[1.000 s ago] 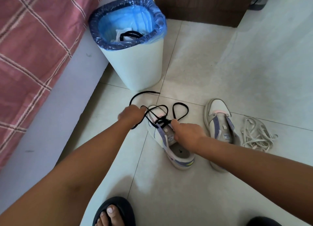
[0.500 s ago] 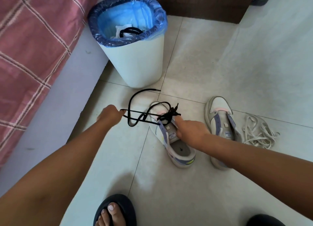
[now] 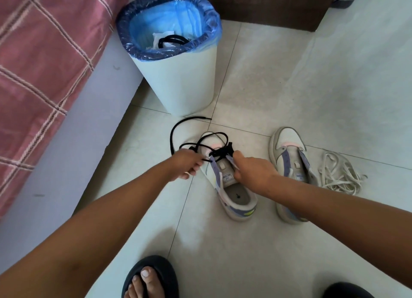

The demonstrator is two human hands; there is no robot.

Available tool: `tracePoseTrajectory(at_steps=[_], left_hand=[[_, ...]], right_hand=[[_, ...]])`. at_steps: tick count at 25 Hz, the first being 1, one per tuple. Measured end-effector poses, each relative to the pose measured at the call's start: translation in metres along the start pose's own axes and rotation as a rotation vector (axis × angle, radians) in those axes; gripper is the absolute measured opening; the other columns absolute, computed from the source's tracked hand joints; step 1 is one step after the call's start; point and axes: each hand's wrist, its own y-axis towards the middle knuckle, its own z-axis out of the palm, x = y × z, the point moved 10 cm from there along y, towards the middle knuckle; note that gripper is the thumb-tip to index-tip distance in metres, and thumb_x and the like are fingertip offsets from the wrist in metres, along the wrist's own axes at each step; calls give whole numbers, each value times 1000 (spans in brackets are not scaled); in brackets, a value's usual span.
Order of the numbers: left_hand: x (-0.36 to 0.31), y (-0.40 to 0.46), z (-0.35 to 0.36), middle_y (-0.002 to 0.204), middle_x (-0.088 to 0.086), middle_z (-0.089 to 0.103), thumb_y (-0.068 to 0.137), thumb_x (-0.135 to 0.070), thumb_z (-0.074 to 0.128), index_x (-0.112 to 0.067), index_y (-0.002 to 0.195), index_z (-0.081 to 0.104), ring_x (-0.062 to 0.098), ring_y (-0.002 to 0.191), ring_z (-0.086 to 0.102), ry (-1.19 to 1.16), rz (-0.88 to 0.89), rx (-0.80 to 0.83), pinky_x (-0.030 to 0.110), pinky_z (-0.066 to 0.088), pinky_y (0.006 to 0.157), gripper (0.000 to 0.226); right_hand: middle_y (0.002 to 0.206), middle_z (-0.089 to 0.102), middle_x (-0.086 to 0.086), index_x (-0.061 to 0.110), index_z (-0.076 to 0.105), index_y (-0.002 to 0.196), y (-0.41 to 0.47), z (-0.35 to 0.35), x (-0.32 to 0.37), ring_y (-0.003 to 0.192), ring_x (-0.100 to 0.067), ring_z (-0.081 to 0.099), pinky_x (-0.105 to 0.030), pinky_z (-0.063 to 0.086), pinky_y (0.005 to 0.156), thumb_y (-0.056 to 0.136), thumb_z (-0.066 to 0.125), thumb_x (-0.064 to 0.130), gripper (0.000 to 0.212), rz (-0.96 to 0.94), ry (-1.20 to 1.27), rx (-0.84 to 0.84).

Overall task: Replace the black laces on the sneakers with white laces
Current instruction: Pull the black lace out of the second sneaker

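Sneakers were what I had in front of me, two of them on the tiled floor, beyond my sandalled foot at the bottom edge. The nearer sneaker lay heel toward me, its toe angled away to the left, with the black lace bunched over its front eyelets and looping out onto the tiles toward the bin. My left hand was curled round a strand of that lace just left of the shoe. My right hand pinched the shoe's upper edge by the tongue, fingers bent against it. Just right of that arm stood the second sneaker, toe away from me, showing no lace in its eyelets. Beside it, farther right, the white laces lay in a loose heap on the floor. Farther off stood a white bin with a blue liner, something black and looped lying inside with crumpled white paper. A bed with a red checked cover ran along my left, and dark wooden furniture stood beyond the bin.
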Motion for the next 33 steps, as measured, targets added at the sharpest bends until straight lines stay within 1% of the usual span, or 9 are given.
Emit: tracePoseTrajectory(at_steps=[4,6,10,13,16,20,24,27,33], left_hand=[[24,-10,-123,120,14,60,94,-11,43,-7,116,59,32,111,57,866,-141,-531,34,46,84,27],[37,-18,-149,129,13,55,91,-4,49,-7,125,53,31,121,50,1098,-302,-569,35,44,94,34],[49,-14,-150,95,2,62,79,-1,62,-13,104,62,21,91,59,1283,-431,-491,24,46,65,27],[26,-13,-151,72,-4,50,72,2,58,-15,78,58,15,63,50,1435,-453,-467,21,25,49,19],[7,-2,-111,94,2,63,87,-10,54,-10,88,60,22,86,63,1161,-306,-312,26,42,60,6],[4,-12,13,61,2,50,98,-51,30,-9,71,53,15,50,41,215,-209,155,20,25,49,55],[-21,-8,49,58,-1,39,96,-44,42,-18,62,43,13,50,35,-169,-96,119,21,21,48,43],[-35,2,14,59,4,48,92,-36,53,-12,63,48,17,50,43,57,21,-122,21,26,48,38],[-78,-5,-10,101,7,63,94,-17,42,-9,99,59,28,96,59,802,207,-477,29,34,67,20]], right_hand=[[76,53,-7,14,33,100,-3,-3,-16,70,-28,47,-33,34,60,92,42,20,14,85,110,-30],[86,57,-12,14,31,96,-5,-4,-20,73,-29,48,-34,35,62,91,44,23,16,106,157,-39],[86,56,-12,14,32,95,-6,-5,-20,73,-29,49,-33,35,63,91,45,24,16,111,181,-40],[80,50,-8,14,31,94,-6,-5,-21,73,-29,47,-33,33,62,92,44,23,16,117,187,-49],[77,48,-7,14,30,94,-8,-5,-25,72,-29,47,-33,32,60,92,43,22,16,131,203,-62],[76,46,-5,14,32,99,-7,-3,-23,71,-29,46,-33,32,60,93,42,23,15,113,182,-65],[76,47,-6,11,36,107,-8,-4,-21,69,-29,46,-33,32,58,93,42,23,19,105,163,-70],[80,51,-9,13,31,99,-9,-8,-23,70,-29,47,-33,31,59,93,42,22,16,120,194,-75],[84,50,-6,16,31,94,-4,-10,3,75,-26,44,-32,31,63,91,45,22,16,113,315,-89]])
